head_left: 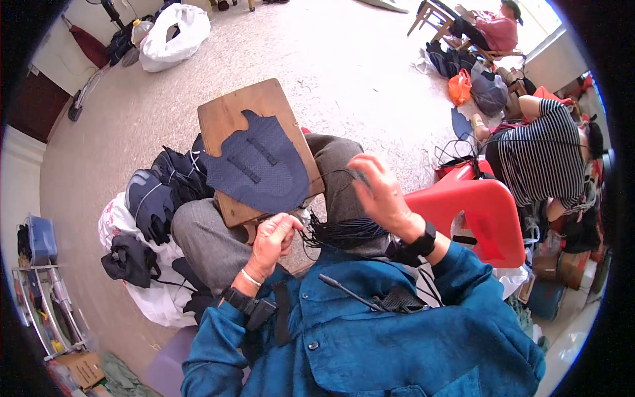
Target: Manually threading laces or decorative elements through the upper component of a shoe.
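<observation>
A dark blue textured fabric piece (258, 165) with two narrow raised strips lies flat on a wooden board (228, 109) in front of me. My left hand (274, 243) is closed just below the board's near edge; what its fingers pinch is hidden. Raised to the right of the fabric is my right hand (383, 198), slightly blurred, with thumb and fingers apart. A thin dark cord runs from the fabric's right side toward that hand. On my lap, between the two hands, rests a bundle of thin black cords (347, 231).
Dark fabric pieces (149, 202) are heaped on a white bag at my left. A red plastic chair (489, 212) stands close on my right, near a person in a striped shirt (542, 155). Another person (496, 30) sits farther back. A large white bag (175, 43) lies far left.
</observation>
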Motion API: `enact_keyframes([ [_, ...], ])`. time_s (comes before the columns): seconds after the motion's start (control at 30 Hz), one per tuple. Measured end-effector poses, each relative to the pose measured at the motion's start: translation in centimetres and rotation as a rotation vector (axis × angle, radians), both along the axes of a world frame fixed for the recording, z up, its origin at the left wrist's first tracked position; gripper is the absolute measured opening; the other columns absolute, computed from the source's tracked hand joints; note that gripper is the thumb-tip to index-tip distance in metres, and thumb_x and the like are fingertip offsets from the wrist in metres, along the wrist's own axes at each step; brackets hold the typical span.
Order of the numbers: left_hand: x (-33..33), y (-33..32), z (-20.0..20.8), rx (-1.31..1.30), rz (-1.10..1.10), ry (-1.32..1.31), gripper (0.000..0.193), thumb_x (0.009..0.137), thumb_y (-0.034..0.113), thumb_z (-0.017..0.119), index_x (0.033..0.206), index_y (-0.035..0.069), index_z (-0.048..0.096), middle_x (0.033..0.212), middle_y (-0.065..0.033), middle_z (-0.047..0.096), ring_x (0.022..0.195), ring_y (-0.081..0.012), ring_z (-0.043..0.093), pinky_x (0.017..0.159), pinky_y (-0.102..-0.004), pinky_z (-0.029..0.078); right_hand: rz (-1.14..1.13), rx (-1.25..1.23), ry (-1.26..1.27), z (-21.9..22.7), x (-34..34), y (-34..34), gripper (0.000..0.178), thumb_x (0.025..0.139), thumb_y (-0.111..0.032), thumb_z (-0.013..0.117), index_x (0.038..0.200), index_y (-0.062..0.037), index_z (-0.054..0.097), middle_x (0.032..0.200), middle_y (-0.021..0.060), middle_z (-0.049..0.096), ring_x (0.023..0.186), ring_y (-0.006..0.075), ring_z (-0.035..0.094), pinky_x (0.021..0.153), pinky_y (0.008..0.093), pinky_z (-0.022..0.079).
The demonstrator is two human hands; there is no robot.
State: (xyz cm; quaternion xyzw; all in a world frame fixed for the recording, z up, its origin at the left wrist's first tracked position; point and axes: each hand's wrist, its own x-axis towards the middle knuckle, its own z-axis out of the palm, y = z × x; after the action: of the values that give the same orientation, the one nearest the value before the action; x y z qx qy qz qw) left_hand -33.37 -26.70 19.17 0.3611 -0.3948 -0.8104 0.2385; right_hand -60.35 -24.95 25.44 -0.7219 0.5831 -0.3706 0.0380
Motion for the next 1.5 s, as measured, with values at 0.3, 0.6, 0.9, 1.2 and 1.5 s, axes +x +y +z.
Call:
enact_keyframes([
  [0.3, 0.0, -0.3, 2.6, 0.128, 0.128, 0.165, 0.027, 0.107, 0.027, 0.048, 0.097, 0.005, 0.060, 0.065, 0.0065, 0.039, 0.049, -0.0011, 0.029, 0.042, -0.0187, 0.023, 0.537, 0.995, -0.942, -4.1, 7.2, 1.9, 0.029, 0.097, -0.009, 0.056, 0.125, 0.0021, 0.055, 0.094, 0.0077, 0.065, 0.082, 0.0137, 0.064, 0.074, 0.0294, 0.053],
  [0.6, -0.3, -0.2, 2.6, 0.186, 0.292, 0.148, 0.024, 0.107, 0.027, 0.048, 0.093, 0.009, 0.056, 0.066, 0.0076, 0.033, 0.050, -0.0021, 0.028, 0.042, -0.0190, 0.022, 0.483, 0.900, -0.842, -5.7, 6.8, 2.7, 0.021, 0.102, -0.016, 0.054, 0.092, 0.0003, 0.064, 0.070, -0.0015, 0.055, 0.067, 0.0083, 0.048, 0.061, 0.0282, 0.043],
  [0.9, 1.5, -1.8, 2.8, -0.405, 0.142, -0.215, 0.026, 0.105, 0.023, 0.052, 0.086, 0.007, 0.058, 0.062, 0.0071, 0.041, 0.053, -0.0016, 0.036, 0.046, -0.0217, 0.030, 0.470, 0.794, -0.614, -1.9, 6.7, 1.0, 0.012, 0.095, -0.010, 0.060, 0.088, -0.0002, 0.063, 0.079, 0.0089, 0.064, 0.071, 0.0127, 0.061, 0.060, 0.0309, 0.050],
  [1.2, 4.1, -2.2, 6.9, -0.867, 0.083, -0.543, 0.022, 0.102, 0.015, 0.051, 0.087, 0.001, 0.060, 0.076, -0.0026, 0.060, 0.073, -0.0112, 0.055, 0.067, -0.0278, 0.046, 0.512, 0.612, -0.516, 0.0, 4.7, -0.7, 0.014, 0.092, -0.009, 0.064, 0.100, 0.0010, 0.067, 0.080, 0.0147, 0.066, 0.071, 0.0217, 0.064, 0.065, 0.0348, 0.052],
  [1.5, 9.9, -5.8, 7.9, -1.145, 0.454, -0.909, 0.016, 0.100, 0.013, 0.056, 0.091, -0.001, 0.059, 0.069, -0.0128, 0.055, 0.059, -0.0183, 0.052, 0.057, -0.0349, 0.043, 0.258, 0.972, -0.476, 0.7, -3.5, 3.7, 0.020, 0.095, -0.017, 0.062, 0.098, 0.0004, 0.071, 0.073, 0.0077, 0.069, 0.068, 0.0138, 0.066, 0.064, 0.0307, 0.053],
])
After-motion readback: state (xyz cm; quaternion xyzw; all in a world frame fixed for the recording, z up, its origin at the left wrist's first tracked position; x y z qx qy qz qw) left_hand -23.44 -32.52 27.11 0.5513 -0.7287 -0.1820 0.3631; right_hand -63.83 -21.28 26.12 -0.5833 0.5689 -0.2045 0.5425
